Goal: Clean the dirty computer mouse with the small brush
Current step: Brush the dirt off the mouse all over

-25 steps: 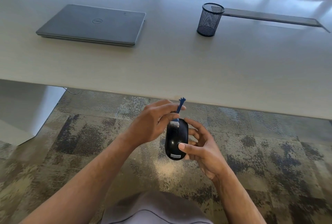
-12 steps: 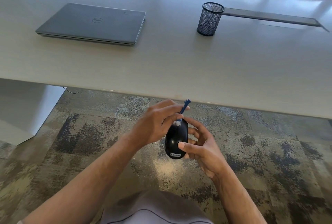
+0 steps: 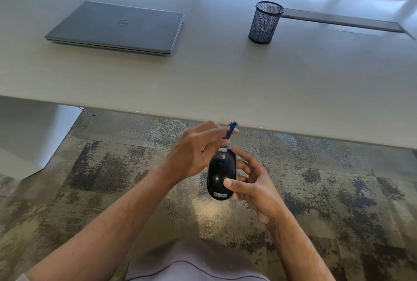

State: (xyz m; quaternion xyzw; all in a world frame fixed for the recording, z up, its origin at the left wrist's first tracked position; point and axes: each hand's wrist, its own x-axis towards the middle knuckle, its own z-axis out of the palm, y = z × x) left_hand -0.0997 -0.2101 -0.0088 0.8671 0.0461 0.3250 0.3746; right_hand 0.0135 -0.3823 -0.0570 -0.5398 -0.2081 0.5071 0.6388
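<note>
A glossy black computer mouse (image 3: 220,176) with a small label at its near end is held in the air over the carpet, below the table edge. My right hand (image 3: 255,187) grips it from the right side and underneath, thumb on top. My left hand (image 3: 194,156) pinches a small blue brush (image 3: 228,135) by its handle. The brush's pale bristles touch the far end of the mouse, by the scroll wheel. The handle tip points up toward the table edge.
A pale table (image 3: 225,82) spans the upper half of the view. On it lie a closed grey laptop (image 3: 117,28) at the left and a black mesh pen cup (image 3: 265,22) at the right, beside a long grey strip (image 3: 343,21). Patterned carpet (image 3: 112,168) lies below.
The brush has slid along the mouse from near its middle toward the far end, with my left hand moving slightly up and away. My right hand keeps the mouse almost still.
</note>
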